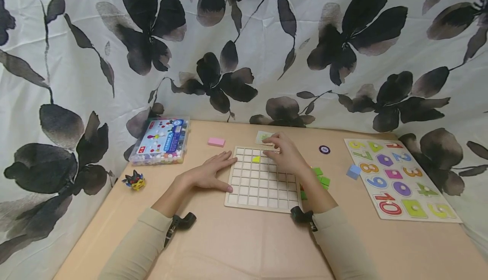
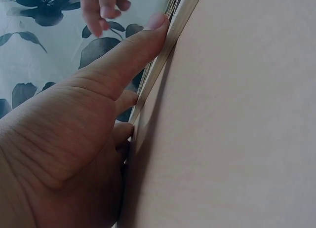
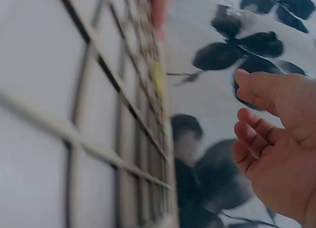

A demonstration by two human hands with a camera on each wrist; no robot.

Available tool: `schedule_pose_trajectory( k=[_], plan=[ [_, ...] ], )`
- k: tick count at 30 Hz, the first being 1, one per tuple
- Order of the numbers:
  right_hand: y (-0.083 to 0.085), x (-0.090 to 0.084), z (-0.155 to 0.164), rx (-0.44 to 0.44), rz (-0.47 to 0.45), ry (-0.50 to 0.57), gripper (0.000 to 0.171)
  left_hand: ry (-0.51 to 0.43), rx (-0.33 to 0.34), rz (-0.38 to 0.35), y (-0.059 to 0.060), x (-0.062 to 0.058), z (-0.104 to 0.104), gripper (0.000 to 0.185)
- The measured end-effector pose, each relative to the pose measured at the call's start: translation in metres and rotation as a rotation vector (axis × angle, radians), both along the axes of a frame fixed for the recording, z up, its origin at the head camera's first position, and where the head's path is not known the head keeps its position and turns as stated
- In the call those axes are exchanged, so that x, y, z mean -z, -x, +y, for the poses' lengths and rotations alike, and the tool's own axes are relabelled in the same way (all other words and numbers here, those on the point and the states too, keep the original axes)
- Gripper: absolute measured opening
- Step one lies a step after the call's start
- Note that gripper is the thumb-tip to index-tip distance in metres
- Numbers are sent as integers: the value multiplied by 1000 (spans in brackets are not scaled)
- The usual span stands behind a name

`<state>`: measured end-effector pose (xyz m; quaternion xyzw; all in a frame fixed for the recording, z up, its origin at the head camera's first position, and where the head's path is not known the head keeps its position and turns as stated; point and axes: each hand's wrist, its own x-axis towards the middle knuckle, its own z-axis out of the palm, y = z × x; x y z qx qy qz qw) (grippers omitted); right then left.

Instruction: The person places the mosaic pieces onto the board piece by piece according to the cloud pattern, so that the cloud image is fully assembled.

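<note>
A wooden grid board [image 1: 263, 191] with white square cells lies at the middle of the table. One yellow square tile [image 1: 256, 159] sits in an upper cell. My left hand [image 1: 207, 172] rests along the board's left side, fingers spread; in the left wrist view its thumb [image 2: 143, 43] touches the wooden edge. Above the board's upper right part hovers my right hand [image 1: 284, 153], fingers loosely bent. The right wrist view shows nothing between the right hand's fingertips [image 3: 244, 122]. A small card with green marks [image 1: 263, 137] lies behind the board, partly covered by the right hand.
Several green pieces [image 1: 323, 181] lie right of the board, partly behind the right forearm. Farther right are a blue block [image 1: 353, 171], a dark round piece [image 1: 324, 149] and a number-and-shape board [image 1: 404, 178]. Leftward are a pink block [image 1: 216, 142], a clear plastic box [image 1: 162, 140] and a small figurine [image 1: 135, 180].
</note>
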<state>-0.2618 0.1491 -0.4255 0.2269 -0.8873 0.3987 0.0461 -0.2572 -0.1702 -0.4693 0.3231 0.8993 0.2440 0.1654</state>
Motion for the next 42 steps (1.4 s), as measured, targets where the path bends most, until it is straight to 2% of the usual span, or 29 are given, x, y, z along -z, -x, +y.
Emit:
schedule_pose_trajectory(
  k=[5,10,18,23,32,37,42],
  plan=[
    [-11,-16,30,57,59,5,34,-13,5,6,0,0,0,108],
    [-16,-21,58,81,45,-31,35,-3,-5,5,-1,1,-2,108],
    [-12,-13,91,144,-22,-64,36,-6,-2,16,-1,-1,-5,108],
    [-10,-5,101,132,-94,-84,39,0,-4,12,-1,-1,-3,109],
    [-7,13,109,121,-216,-243,35,-5,1,-2,0,1,0,109],
    [-7,17,111,69,-265,-246,29,-14,0,-2,-1,0,1,108],
    [-5,21,113,55,-282,-250,24,-22,0,3,-2,-1,1,107]
  ],
)
